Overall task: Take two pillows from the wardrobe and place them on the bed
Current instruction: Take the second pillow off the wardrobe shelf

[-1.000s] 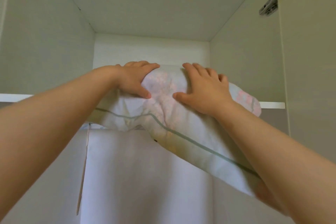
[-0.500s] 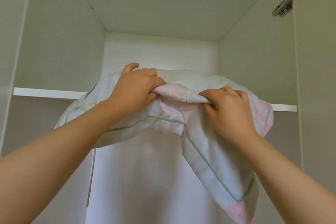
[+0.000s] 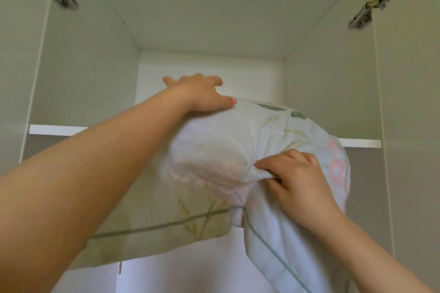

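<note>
One floral pillow half off the shelf, right hand pinching its fabric, left hand spread flat on top.

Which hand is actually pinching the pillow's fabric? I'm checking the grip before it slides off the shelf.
The right hand, low on the pillow, pinches a fold of cover. The left hand only lies flat on the pillow's top, fingers spread.

A pale floral pillow bulges out over the white shelf edge of the open wardrobe. The left hand, at 12 o'clock of the pillow, lies flat on its top with fingers spread. The right hand, at 4 o'clock, pinches a fold of the cover. Metal hinges sit at both upper corners.
</note>
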Demonstrator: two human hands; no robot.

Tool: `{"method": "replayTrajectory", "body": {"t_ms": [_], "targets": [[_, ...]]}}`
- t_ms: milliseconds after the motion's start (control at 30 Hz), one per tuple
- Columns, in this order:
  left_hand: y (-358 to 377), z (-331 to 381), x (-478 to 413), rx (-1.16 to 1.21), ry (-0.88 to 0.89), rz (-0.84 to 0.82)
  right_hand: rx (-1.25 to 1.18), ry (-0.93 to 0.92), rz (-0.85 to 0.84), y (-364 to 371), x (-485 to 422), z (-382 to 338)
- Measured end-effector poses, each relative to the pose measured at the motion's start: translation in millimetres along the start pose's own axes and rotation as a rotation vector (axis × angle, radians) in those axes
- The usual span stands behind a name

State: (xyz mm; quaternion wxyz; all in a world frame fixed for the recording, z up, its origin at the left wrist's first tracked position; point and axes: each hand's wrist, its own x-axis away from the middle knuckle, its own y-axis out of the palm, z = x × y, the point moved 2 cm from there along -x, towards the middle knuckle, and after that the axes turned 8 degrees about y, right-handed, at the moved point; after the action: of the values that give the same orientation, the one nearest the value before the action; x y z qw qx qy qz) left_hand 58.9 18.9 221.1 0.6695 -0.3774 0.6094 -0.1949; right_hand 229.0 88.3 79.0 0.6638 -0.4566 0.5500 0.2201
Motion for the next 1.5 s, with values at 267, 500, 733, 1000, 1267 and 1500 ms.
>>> {"method": "replayTrajectory", "body": {"t_ms": [267,500,733,1000,1267,1500], "targets": [[42.4,-14.2,-11.5,0.025,-0.28,0.029,-0.284,0.215,-0.297,-14.9,-14.4,-9.1],[36.1,-20.9,1.0,-0.095,-0.022,0.264,-0.428,0.311,-0.105,-16.3,-25.3,-13.3],[45.8,-26.2,59.0,0.057,0.047,0.47,-0.17,0.347,0.004,-15.2,-65.8,-21.6],[78.9,-46.0,110.0,0.104,0.144,0.569,0.015,0.461,-0.067,3.5,-84.0,-6.0],[52.9,-29.4,40.5,0.212,-0.056,0.471,0.13,0.407,-0.077,33.7,-102.6,-9.9],[60.5,-28.7,-9.0,0.01,-0.205,0.239,0.213,0.304,-0.071,49.3,-122.4,-7.5]]}}
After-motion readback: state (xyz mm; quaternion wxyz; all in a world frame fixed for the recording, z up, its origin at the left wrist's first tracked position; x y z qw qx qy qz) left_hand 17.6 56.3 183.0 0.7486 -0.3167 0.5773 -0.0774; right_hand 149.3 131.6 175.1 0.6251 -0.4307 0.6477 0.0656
